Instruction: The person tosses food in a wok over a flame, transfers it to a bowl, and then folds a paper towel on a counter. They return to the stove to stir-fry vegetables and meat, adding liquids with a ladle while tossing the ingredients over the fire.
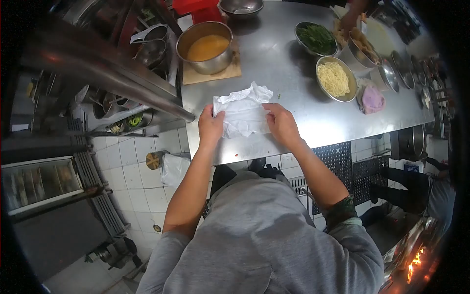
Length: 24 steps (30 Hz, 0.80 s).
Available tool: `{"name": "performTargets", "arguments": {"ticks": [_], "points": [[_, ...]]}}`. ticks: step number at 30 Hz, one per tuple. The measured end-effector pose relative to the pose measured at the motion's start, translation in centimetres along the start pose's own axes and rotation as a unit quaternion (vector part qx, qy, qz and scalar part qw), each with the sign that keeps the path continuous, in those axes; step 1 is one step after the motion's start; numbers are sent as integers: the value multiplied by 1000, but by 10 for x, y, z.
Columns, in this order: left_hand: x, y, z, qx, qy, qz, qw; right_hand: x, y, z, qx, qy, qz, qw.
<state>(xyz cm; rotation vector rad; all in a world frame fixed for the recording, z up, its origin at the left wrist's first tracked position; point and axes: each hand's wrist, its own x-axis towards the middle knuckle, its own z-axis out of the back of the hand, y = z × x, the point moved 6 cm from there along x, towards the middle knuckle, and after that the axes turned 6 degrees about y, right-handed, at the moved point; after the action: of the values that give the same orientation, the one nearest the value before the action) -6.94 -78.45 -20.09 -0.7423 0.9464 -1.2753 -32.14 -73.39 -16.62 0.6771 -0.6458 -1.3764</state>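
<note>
A crumpled white paper sheet (243, 110) lies on the steel counter (274, 63) near its front edge. My left hand (210, 126) grips the sheet's left side, thumb on top. On the sheet's right side my right hand (281, 122) pinches the paper with its fingers. Both forearms reach forward from my grey shirt.
A large pot of orange sauce (205, 46) stands on a wooden board at the back left. Bowls of noodles (335, 78) and greens (316, 37) sit to the right, with a pink bag (372, 100). Another person's hand (349, 20) works at the far end. Flames (415, 262) burn at lower right.
</note>
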Motion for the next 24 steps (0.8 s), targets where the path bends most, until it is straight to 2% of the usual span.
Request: {"name": "performTargets", "arguments": {"ticks": [4, 6, 9, 12, 13, 14, 16, 17, 19, 21, 24], "points": [[2, -2, -5, -97, 48, 20, 994, 5, -7, 4, 61, -38, -35, 997], [-5, -21, -4, -126, 83, 35, 988, 7, -7, 6, 72, -69, -67, 993], [-19, -40, -9, -57, 112, -31, 992, 9, -14, 5, 69, -108, -101, 987], [-56, -74, -30, -110, 156, -98, 977, 15, -20, 6, 96, -127, -111, 981], [-69, -81, -38, -80, 156, -160, 971, 14, -21, 6, 111, -128, -114, 979], [-80, -90, -48, -50, 156, -222, 961, 10, -10, 14, 120, -180, -17, 976], [-96, -103, -68, -18, 167, -302, 938, 13, -40, 5, 250, -141, -60, 956], [-99, -104, -75, -9, 177, -311, 934, 13, -57, -3, 312, -120, -84, 939], [-107, -105, -85, 9, 197, -326, 924, 15, -82, -20, 565, -105, -153, 804], [-108, -105, -87, 21, 213, -336, 917, 14, -77, -19, 655, -100, -169, 730], [-106, -114, -83, 34, 212, -367, 905, 9, -45, -1, 707, -94, -205, 670]]}}
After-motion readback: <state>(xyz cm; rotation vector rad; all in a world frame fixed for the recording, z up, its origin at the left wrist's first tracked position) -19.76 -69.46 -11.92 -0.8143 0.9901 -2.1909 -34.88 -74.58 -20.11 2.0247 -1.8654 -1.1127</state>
